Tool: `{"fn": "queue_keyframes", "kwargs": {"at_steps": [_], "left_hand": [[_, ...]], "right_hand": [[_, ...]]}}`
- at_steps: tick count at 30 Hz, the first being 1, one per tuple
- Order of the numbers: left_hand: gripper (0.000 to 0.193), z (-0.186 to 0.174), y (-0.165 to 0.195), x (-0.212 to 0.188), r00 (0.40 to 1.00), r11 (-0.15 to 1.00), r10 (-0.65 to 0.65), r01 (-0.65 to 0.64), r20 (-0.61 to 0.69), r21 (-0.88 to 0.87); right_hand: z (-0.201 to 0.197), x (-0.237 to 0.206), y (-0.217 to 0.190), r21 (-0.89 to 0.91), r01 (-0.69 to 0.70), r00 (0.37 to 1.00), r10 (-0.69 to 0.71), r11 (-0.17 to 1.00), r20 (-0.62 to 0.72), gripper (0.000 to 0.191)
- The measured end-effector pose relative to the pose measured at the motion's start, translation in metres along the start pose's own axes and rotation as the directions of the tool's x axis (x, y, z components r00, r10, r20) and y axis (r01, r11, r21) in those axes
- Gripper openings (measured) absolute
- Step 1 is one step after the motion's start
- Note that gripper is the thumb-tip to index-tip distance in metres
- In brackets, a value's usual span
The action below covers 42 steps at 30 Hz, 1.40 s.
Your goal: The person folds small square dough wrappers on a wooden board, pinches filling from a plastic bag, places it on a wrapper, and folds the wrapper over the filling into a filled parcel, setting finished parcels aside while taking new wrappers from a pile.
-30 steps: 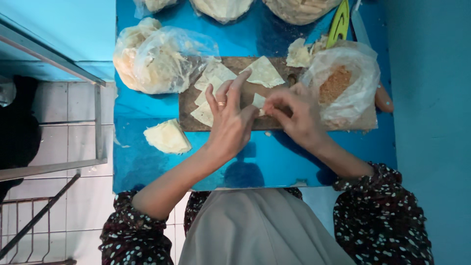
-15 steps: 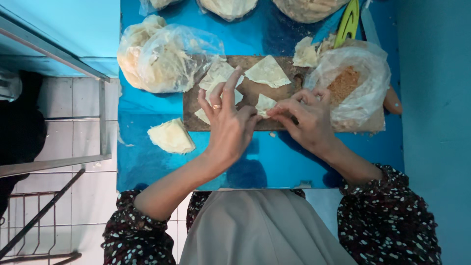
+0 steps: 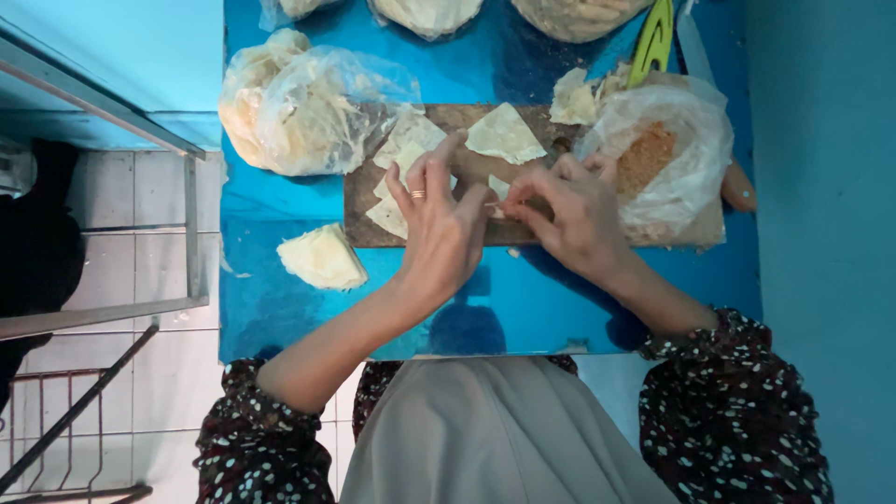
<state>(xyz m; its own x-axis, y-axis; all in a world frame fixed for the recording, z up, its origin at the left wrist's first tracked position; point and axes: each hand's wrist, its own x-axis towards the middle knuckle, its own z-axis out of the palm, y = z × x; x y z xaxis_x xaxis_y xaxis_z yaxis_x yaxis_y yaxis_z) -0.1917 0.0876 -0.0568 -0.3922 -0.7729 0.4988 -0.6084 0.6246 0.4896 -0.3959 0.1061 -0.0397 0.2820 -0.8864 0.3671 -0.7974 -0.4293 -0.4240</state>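
My left hand (image 3: 437,224), with a ring on one finger, and my right hand (image 3: 567,213) meet over a wooden cutting board (image 3: 448,119) on a blue table (image 3: 308,317). Both pinch a small pale pastry wrapper piece (image 3: 497,191) between their fingertips. A triangular wrapper (image 3: 504,133) lies flat on the board just beyond them. More pale wrappers (image 3: 403,149) are stacked on the board under my left fingers. A folded stack of wrappers (image 3: 322,258) rests on the table to the left of my left wrist.
A clear plastic bag of pale wrappers (image 3: 299,103) sits at the back left. Another bag with brown crumbly filling (image 3: 665,154) lies on the board's right end. A green tool (image 3: 651,42) and more bagged food (image 3: 425,14) stand at the far edge. A metal rail (image 3: 191,224) runs left of the table.
Both hands stay together on the small wrapper piece, the fingers shifting slightly. The camera view has drifted a little to the left.
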Motion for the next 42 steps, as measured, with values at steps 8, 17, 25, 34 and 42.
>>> {"fn": "queue_keyframes", "kwargs": {"at_steps": [8,17,25,34,42], "left_hand": [[0.009,-0.001,-0.004,0.001,0.995,0.995,0.096,-0.097,0.015,0.037],[0.013,0.004,-0.005,0.004,0.995,0.998,0.067,-0.067,-0.072,0.01],[0.009,0.008,-0.009,0.006,0.992,0.979,0.13,-0.129,0.006,0.157],[0.037,0.006,-0.023,0.014,0.969,0.995,0.052,-0.028,-0.243,0.099],[0.053,-0.003,-0.024,0.015,0.943,0.972,0.064,0.015,-0.327,0.234]], "right_hand": [[0.003,0.0,0.001,0.111,-0.048,0.994,0.058,0.993,-0.095,0.03],[0.005,-0.005,-0.007,-0.197,0.117,0.978,-0.147,0.973,-0.146,0.016],[0.006,0.002,-0.007,-0.132,0.095,0.977,-0.118,0.987,-0.179,0.017],[0.01,0.021,-0.013,-0.264,0.181,0.966,-0.222,0.947,-0.134,0.018],[0.012,0.053,-0.02,-0.492,0.165,0.949,-0.273,0.855,-0.158,0.029]]}}
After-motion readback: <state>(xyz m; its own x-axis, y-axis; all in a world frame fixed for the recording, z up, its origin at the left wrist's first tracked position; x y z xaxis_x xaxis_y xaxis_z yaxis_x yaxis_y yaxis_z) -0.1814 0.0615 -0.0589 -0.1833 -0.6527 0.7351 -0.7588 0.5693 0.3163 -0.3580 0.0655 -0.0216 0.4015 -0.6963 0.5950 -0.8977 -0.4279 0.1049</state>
